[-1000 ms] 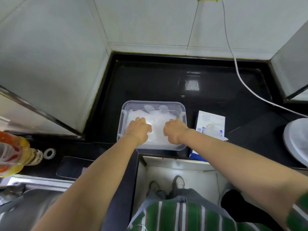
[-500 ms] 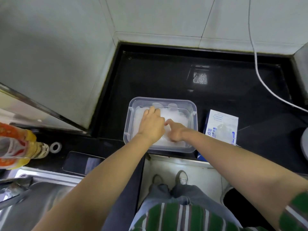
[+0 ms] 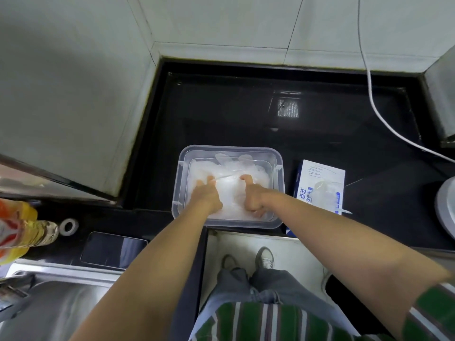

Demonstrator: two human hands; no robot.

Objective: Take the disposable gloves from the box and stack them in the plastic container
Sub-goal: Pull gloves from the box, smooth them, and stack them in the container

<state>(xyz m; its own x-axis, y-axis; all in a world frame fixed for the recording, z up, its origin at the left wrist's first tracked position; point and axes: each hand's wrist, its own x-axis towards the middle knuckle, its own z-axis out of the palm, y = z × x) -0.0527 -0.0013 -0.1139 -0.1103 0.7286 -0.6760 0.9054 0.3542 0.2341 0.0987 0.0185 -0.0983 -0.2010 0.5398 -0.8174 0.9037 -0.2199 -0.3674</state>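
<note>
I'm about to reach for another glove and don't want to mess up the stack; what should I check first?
The plastic container sits on the counter: ok, though near its front edge.
The gloves lie inside its walls: ok.
The box stands beside the container, on the right: ok.
The next glove shows at the box opening: ok.
The left hand and right hand are off the stack: not ok, both in the gloves; grip cannot tell.

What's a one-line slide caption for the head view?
Head view: left hand and right hand rest on translucent gloves piled in clear plastic container; glove box beside it on black counter.
</note>
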